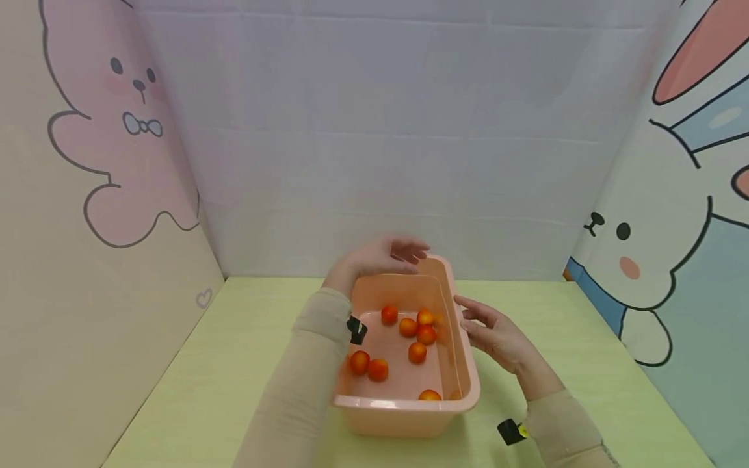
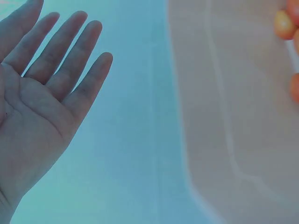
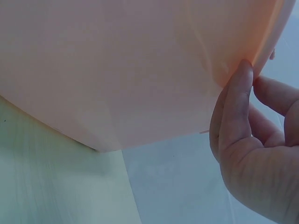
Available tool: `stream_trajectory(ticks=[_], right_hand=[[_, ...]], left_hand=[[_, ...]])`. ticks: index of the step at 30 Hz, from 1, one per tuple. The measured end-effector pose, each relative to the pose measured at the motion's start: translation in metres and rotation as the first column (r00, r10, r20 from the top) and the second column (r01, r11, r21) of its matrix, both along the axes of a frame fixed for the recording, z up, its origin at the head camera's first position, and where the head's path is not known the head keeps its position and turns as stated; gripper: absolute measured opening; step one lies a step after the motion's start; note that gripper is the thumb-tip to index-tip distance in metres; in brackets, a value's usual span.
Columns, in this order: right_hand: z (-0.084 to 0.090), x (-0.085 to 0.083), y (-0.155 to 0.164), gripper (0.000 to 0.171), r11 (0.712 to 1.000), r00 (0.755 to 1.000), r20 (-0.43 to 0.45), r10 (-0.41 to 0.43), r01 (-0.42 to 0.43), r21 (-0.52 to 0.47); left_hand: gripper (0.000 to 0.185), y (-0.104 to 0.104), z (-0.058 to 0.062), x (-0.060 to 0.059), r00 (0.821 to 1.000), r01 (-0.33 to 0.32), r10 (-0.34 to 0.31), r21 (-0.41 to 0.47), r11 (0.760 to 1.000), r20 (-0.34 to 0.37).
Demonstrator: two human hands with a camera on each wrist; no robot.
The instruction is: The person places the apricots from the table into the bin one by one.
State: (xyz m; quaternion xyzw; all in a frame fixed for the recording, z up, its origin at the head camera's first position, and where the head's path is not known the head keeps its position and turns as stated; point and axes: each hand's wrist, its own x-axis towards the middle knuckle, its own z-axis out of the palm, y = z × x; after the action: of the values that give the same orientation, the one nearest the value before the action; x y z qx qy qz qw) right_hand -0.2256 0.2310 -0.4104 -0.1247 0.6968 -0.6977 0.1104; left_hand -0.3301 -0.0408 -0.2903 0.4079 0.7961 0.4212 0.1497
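A pink plastic basin (image 1: 404, 419) stands on the green table with several small orange-red fruits (image 1: 407, 327) inside. My left hand (image 1: 389, 255) hovers over the basin's far left corner, palm down, fingers straight, holding nothing. In the left wrist view the open palm (image 2: 42, 102) shows beside the basin (image 2: 243, 116), with fruits (image 2: 283, 24) at the top right. My right hand (image 1: 488, 331) is beside the basin's right rim, fingers relaxed. The right wrist view shows that hand (image 3: 252, 140) with its thumb tip touching the basin's outer wall (image 3: 140, 70) under the rim.
The green tabletop (image 1: 234, 364) spreads to both sides of the basin. Cartoon rabbit panels (image 1: 105, 162) close in the left and right sides, and a white wall (image 1: 386, 130) stands behind. Black straps (image 1: 510, 431) sit on both wrists.
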Motion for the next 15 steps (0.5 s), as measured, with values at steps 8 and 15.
stream_trajectory(ticks=[8,15], right_hand=[[0.003,0.002,0.003,0.059,0.989,0.998,-0.062,-0.026,0.034,0.143],[0.005,0.007,0.009,0.053,0.973,0.99,-0.124,-0.072,0.097,0.211]], left_hand=[[0.047,-0.032,0.034,0.011,0.987,-0.055,0.055,0.004,0.998,-0.151],[0.045,-0.065,0.022,0.014,0.977,-0.112,0.105,-0.025,0.993,-0.186]])
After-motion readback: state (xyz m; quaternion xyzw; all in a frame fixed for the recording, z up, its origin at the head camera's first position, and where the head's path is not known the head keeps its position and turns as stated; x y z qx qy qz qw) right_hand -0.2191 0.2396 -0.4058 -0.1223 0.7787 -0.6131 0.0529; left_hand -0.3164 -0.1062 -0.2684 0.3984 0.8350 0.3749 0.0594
